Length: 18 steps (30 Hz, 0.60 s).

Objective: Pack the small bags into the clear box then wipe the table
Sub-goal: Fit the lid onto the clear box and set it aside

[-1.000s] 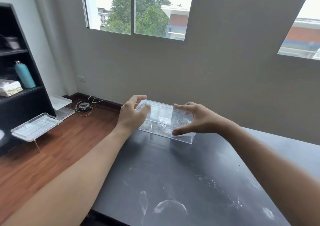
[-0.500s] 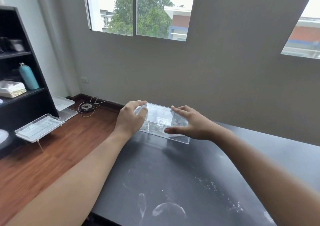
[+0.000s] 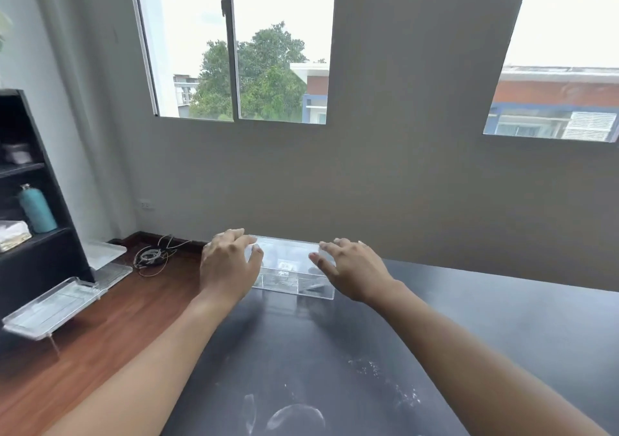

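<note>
The clear box (image 3: 290, 276) with inner dividers rests on the black table (image 3: 335, 352) near its far left corner, close to the wall. Small bags (image 3: 284, 266) show faintly through its walls; their number is unclear. My left hand (image 3: 227, 265) covers the box's left end, fingers curled over the top. My right hand (image 3: 351, 270) lies on the right end, with fingers over the top and thumb on the near side. White smears (image 3: 368, 367) and ring marks (image 3: 294, 415) streak the tabletop close to me.
Left of the table is wooden floor with clear plastic trays (image 3: 60, 303) and a coil of cables (image 3: 150, 256). A black shelf (image 3: 37, 244) holds a teal bottle (image 3: 37, 209). A grey wall with windows stands right behind the table.
Both hands have slid the clear box away from me toward the wall. The view has tilted upward, so hands and box sit lower in the frame.
</note>
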Each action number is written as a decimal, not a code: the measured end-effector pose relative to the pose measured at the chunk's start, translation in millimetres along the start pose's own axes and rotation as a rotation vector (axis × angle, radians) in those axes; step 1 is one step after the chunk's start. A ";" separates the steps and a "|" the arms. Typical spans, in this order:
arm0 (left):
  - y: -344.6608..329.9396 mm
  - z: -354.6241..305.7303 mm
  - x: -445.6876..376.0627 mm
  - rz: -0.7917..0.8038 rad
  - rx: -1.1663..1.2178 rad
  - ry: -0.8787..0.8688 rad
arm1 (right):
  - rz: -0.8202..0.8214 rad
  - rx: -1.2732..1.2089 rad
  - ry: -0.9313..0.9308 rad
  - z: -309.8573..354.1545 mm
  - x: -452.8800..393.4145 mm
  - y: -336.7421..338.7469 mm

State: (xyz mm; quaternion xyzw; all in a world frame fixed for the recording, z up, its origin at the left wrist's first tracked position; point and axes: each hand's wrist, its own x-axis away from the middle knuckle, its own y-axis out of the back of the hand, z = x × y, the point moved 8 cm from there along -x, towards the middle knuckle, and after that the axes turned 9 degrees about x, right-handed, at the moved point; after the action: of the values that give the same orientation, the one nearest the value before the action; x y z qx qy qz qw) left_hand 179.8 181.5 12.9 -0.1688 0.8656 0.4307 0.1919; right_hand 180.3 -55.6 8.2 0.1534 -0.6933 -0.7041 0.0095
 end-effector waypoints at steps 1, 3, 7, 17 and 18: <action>1.0 -8.1 0.5 0.007 -0.002 -0.028 | 0.015 -0.012 -0.030 -7.9 4.6 5.8; -0.4 -28.3 1.5 0.033 0.024 -0.086 | 0.022 -0.037 -0.088 -26.4 15.2 18.8; -17.7 -85.0 3.7 0.136 0.145 -0.218 | 0.021 -0.071 -0.218 -72.5 38.5 38.6; -109.6 -235.7 55.0 0.530 0.318 -0.421 | 0.088 0.000 -0.479 -188.9 133.0 60.8; -119.0 -250.4 63.0 0.558 0.323 -0.449 | 0.096 -0.013 -0.511 -200.1 146.8 62.8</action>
State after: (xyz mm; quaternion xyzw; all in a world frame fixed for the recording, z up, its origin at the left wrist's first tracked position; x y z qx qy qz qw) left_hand 132.7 -97.5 40.9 0.2039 0.8712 0.3509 0.2762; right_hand 73.7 -285.9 41.6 -0.0626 -0.6751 -0.7232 -0.1313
